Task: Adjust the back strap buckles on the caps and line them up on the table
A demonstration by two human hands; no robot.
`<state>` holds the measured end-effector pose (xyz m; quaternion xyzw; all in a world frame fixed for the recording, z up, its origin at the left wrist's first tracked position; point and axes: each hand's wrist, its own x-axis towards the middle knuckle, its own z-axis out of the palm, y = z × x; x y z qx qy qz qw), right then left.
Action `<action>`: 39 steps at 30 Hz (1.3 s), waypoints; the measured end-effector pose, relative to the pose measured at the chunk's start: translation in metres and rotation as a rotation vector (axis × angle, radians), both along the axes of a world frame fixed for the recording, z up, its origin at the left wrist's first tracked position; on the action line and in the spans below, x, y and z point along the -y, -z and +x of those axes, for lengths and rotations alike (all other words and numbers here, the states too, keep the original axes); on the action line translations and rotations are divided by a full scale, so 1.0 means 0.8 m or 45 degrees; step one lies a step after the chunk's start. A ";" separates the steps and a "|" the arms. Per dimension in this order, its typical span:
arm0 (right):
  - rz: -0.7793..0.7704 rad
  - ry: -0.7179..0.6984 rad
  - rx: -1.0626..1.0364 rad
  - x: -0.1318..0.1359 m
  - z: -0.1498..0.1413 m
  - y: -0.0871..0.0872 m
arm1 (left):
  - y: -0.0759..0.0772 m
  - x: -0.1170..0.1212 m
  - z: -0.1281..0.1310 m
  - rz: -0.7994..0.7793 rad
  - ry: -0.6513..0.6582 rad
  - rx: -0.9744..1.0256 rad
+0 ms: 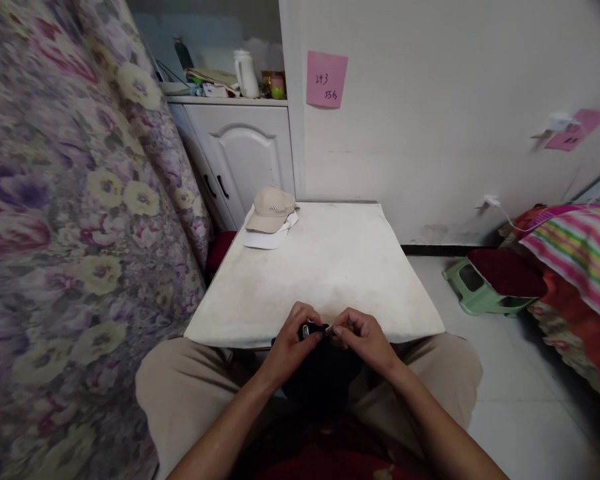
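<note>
A dark, rounded cloth item that looks like a black cap (pixel 323 377) rests over my lap at the table's near edge. My left hand (pixel 297 337) is closed on its strap, thumb and fingers pinching beside a small shiny metal buckle (pixel 306 330). Close by on the right, my right hand (pixel 357 337) pinches the strap's narrow end (pixel 329 329), partly covered by the fingers. At the far left corner of the table, a beige cap (pixel 271 208) lies stacked on a white cap (pixel 267 240).
The table (pixel 340 260) has a white cover and stands against the wall. A floral curtain (pixel 80 267) hangs at left, before a white cabinet (pixel 245 150). On the right are a green stool (pixel 480 303) with a dark red top and a bed with a striped cloth (pixel 580 253).
</note>
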<state>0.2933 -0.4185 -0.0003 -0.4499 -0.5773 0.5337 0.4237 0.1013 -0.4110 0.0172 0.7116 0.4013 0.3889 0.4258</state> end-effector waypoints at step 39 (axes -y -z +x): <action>0.463 0.075 0.262 -0.068 0.019 -0.095 | -0.083 -0.081 0.027 -0.484 -0.052 0.458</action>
